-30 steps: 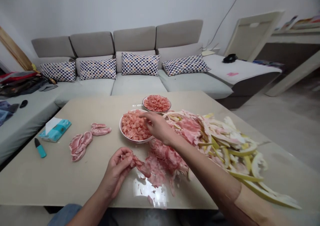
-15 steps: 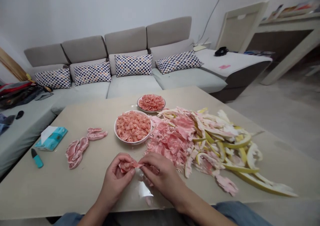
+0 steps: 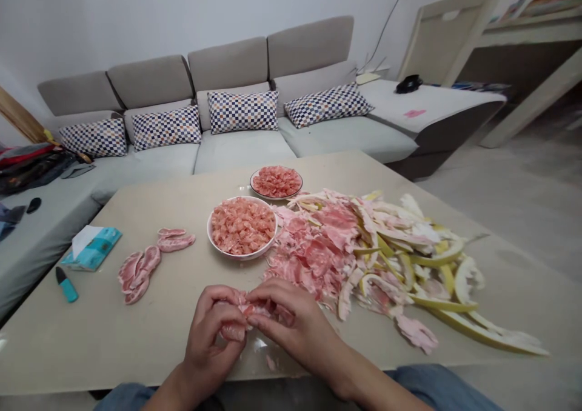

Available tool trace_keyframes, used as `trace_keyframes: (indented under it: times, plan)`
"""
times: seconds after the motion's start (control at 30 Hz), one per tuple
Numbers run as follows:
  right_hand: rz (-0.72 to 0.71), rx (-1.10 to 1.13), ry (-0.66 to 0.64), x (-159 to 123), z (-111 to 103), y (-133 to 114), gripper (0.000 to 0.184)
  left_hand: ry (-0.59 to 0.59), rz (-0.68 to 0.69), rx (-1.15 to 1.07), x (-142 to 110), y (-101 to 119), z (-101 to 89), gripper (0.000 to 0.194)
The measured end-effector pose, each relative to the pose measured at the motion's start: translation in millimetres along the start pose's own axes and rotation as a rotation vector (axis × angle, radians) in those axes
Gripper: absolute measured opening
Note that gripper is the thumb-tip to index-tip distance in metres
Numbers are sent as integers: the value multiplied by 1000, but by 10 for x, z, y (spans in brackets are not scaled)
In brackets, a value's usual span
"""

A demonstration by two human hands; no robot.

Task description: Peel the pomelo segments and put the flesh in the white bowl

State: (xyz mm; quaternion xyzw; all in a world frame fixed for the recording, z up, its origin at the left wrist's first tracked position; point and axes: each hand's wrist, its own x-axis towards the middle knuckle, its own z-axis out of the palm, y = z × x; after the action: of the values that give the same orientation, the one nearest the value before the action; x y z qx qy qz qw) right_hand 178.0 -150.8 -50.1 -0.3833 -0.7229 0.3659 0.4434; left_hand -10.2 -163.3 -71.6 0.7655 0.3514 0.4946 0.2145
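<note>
Close to the table's front edge, my left hand (image 3: 213,329) is closed around a pink pomelo segment (image 3: 233,331), which shows between the fingers. My right hand (image 3: 291,320) meets it from the right, thumb and fingers pinched on the segment's pale membrane (image 3: 249,309). Both hands touch the same piece; part of it is hidden by the fingers. Just beyond them stands a white bowl (image 3: 242,256) heaped with peeled pink pulp (image 3: 243,226). To the left lie several unpeeled pomelo segments (image 3: 139,273) and a smaller pair (image 3: 175,240).
A dark-rimmed plate (image 3: 297,190) of pulp stands behind the bowl. Pink membranes (image 3: 313,253) and yellow-green rind strips (image 3: 445,308) spread across the right side. A tissue pack (image 3: 97,250) and a teal-handled knife (image 3: 68,288) lie left. A sofa (image 3: 245,150) stands behind the table (image 3: 150,350).
My left fingers have curled further over the pomelo segment, and it has turned so its pulp shows lower down. My right hand has shifted slightly left. The camera view has tilted slightly.
</note>
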Motion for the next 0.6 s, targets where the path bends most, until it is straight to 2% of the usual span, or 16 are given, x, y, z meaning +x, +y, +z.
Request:
trace_keyframes:
  times: [0.13, 0.27, 0.43, 0.6]
  plan:
    - [-62, -39, 11, -9, 6, 12, 10, -1, 11, 11, -4, -17, 29, 29]
    - [-144, -123, 27, -22, 12, 32, 7, -28, -74, 37, 3, -47, 46, 26]
    - [-110, -168, 36, -11, -3, 41, 9, -89, -195, 82, 11, -100, 30, 26]
    - [-112, -130, -27, -11, -3, 49, 14, -112, -146, 114, 14, -93, 8, 22]
